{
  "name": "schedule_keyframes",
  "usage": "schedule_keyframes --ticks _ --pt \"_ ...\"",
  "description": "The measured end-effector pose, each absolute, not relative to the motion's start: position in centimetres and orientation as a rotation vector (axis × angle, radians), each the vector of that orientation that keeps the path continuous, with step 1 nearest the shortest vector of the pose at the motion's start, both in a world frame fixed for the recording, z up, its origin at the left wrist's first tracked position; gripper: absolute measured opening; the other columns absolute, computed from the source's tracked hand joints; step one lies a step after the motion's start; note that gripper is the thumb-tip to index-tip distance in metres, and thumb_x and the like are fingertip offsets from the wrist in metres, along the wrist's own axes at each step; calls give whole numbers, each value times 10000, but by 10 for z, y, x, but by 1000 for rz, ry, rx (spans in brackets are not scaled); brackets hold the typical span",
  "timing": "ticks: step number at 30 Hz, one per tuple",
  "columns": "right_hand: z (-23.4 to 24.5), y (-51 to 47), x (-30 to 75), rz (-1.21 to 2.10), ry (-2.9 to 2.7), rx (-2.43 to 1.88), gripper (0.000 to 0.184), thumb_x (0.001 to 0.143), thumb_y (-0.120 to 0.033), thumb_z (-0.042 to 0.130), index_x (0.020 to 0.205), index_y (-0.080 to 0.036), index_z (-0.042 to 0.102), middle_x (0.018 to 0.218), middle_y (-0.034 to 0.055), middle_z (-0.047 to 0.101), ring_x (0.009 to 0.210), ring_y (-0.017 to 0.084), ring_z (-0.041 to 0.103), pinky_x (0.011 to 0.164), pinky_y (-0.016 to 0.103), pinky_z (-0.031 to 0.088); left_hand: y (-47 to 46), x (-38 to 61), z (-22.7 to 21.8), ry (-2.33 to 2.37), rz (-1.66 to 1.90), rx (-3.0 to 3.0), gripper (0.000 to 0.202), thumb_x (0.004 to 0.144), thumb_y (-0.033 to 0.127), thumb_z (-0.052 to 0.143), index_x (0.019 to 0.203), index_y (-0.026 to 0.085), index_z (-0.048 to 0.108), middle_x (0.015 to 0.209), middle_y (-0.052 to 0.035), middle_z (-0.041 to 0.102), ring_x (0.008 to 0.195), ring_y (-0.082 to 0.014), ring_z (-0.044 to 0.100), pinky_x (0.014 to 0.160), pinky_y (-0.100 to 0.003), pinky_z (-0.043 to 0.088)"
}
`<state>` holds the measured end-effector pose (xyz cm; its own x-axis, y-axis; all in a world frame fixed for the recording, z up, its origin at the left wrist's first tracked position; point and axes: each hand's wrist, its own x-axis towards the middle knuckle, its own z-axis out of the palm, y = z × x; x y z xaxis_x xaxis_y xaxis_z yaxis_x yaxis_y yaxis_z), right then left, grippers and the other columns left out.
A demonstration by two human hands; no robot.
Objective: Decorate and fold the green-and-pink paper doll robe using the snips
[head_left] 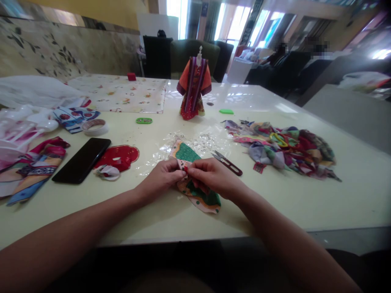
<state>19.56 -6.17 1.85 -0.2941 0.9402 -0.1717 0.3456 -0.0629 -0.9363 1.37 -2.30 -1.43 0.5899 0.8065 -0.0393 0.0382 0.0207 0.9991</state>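
A black smartphone (81,160) lay beside a red cut-out shape (117,158) on the left. Further along, the left hand (161,179) and right hand (214,177) each pinched a folded green-and-pink patterned fabric piece (197,199) at mid-table, fingertips meeting at its top. Beyond stood a completed-looking miniature robe (194,89). Thread snips (227,162) lay just right, then a loose heap of fabric scraps (282,148) remained unworked

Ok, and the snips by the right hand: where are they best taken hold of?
Grip the snips by the dark red handle end, coming from above on the right side with the right hand. They lie flat on the table, with the metal blades pointing up-left, so this likely keeps fingers away from the points.
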Motion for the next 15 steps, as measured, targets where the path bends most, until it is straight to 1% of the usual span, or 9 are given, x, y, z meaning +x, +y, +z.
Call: schedule_keyframes --ticks 6,15 --pt "16 -61 197 1423 -1628 -1365 235 865 -326 542 687 -174 555 519 -65 501 392 48 421 378 178 317 -23 14 -13 742 687 1436 243 768 227 626 983 147 707 932 -70 699 906 -206 634 846 -348 503" --pt "11 -59 199 1483 -1593 -1321 184 854 -290 536 714 -176 569 532 -61 520 403 56 436 384 186 332 -24 14 -13 765 692 1417 212 755 237 630 933 143 696 893 -62 686 869 -200 632 813 -334 507"
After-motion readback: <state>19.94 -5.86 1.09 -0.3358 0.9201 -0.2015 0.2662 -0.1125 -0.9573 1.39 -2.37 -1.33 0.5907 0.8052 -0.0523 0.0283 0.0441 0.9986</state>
